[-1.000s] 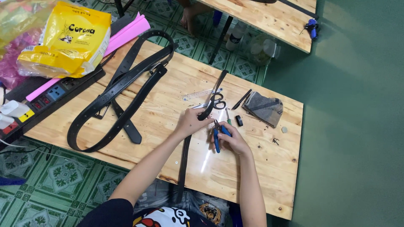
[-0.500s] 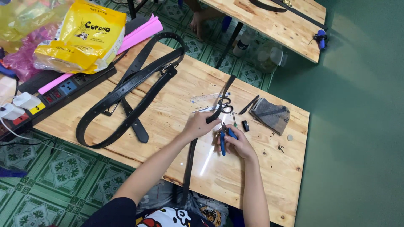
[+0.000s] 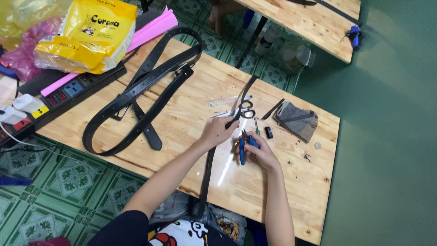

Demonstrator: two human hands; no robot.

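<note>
A long black belt strap [image 3: 209, 168] runs across the wooden table [image 3: 191, 114] from the far edge down to my lap. My left hand [image 3: 218, 132] presses on the strap near the table's middle. My right hand [image 3: 255, 152] grips blue-handled pliers [image 3: 242, 146] just right of the strap, jaws pointing away from me. Black scissors [image 3: 246, 109] lie just beyond both hands, next to a clear ruler [image 3: 225, 101].
Looped black belts [image 3: 136, 95] lie at the table's left. A grey cloth [image 3: 298, 120], a small black piece [image 3: 269, 132] and a black pen-like tool [image 3: 273, 109] sit to the right. A power strip [image 3: 54, 98], yellow bag [image 3: 86, 36] and pink roll [image 3: 145, 29] are far left. A second table [image 3: 309, 23] stands beyond.
The hands keep the same hold on strap and pliers. The view has shifted a little, so the table appears slightly lower and to the right.
</note>
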